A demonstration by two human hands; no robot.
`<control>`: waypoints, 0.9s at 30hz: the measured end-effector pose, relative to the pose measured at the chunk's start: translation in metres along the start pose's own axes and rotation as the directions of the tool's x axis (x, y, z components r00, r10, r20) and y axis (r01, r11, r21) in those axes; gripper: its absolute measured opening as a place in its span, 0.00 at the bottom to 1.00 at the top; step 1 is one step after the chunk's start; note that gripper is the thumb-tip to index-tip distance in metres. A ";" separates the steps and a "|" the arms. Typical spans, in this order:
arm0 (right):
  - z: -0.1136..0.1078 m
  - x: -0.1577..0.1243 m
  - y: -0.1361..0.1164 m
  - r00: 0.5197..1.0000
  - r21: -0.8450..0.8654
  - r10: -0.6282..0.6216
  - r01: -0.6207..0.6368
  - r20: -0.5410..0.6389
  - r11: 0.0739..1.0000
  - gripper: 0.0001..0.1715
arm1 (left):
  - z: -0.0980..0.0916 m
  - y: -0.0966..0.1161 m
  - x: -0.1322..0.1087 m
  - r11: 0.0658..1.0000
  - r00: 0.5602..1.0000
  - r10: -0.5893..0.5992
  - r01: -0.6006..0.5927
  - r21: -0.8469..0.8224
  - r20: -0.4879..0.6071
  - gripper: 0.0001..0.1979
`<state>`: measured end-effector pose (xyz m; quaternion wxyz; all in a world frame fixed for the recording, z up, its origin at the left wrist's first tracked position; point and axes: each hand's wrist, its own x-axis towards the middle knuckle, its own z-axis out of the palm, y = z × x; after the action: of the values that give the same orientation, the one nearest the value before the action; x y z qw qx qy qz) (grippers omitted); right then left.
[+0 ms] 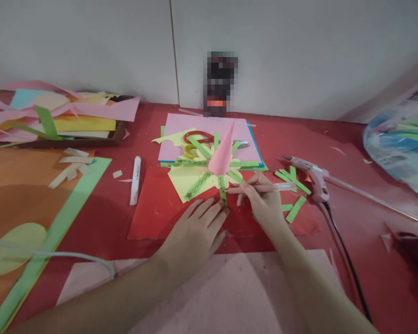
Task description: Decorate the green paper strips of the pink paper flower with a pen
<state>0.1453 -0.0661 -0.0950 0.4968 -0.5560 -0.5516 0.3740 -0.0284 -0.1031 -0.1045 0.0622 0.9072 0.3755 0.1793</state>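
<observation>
My left hand [198,227] lies flat with fingers spread on a red paper sheet [153,213], its fingertips holding down a green paper strip [223,191]. My right hand [261,197] is closed around a pen [282,186], its tip touching that strip. The strip hangs from a pink paper cone [223,150] standing on a yellow cut-out [184,178] ringed by other green strips, one [198,185] bearing drawn marks.
A pink glue gun [311,178] with a black cord lies right of the work, loose green strips [292,185] beside it. A white marker [135,180] lies left. Scissors [195,139] rest on pink paper behind. A tray of coloured papers [66,123] sits far left, a plastic bag [400,139] far right.
</observation>
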 end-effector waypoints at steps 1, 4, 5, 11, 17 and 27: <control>0.000 0.000 0.001 1.000 -0.001 0.004 -0.004 0.011 1.000 0.10 | 0.000 0.000 0.000 1.000 1.000 0.000 0.000 0.001 0.002 0.17; -0.001 0.000 0.003 0.999 0.010 0.030 -0.030 0.030 0.999 0.11 | -0.001 0.000 0.000 1.000 1.000 -0.003 0.003 0.002 0.012 0.18; -0.001 0.000 0.003 0.999 0.018 0.031 -0.031 0.026 0.999 0.11 | -0.001 0.000 -0.001 1.000 1.000 -0.005 0.005 0.000 0.019 0.18; 0.000 0.001 0.003 0.985 0.112 -0.041 0.061 -0.169 0.992 0.08 | -0.002 0.001 0.000 1.000 1.000 -0.014 0.015 -0.003 0.021 0.17; 0.004 0.000 -0.002 0.954 -0.027 -0.228 0.227 -0.194 0.973 0.05 | -0.006 -0.001 0.001 0.997 0.997 -0.055 0.058 0.054 -0.051 0.16; 0.005 0.000 0.001 0.959 -0.093 -0.234 0.222 -0.160 0.971 0.05 | -0.004 -0.002 0.001 0.947 0.960 -0.276 0.279 0.163 -0.042 0.24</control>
<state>0.1403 -0.0648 -0.0970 0.5606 -0.5366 -0.5813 0.2447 -0.0308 -0.1014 -0.1008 0.0071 0.8457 0.5134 0.1451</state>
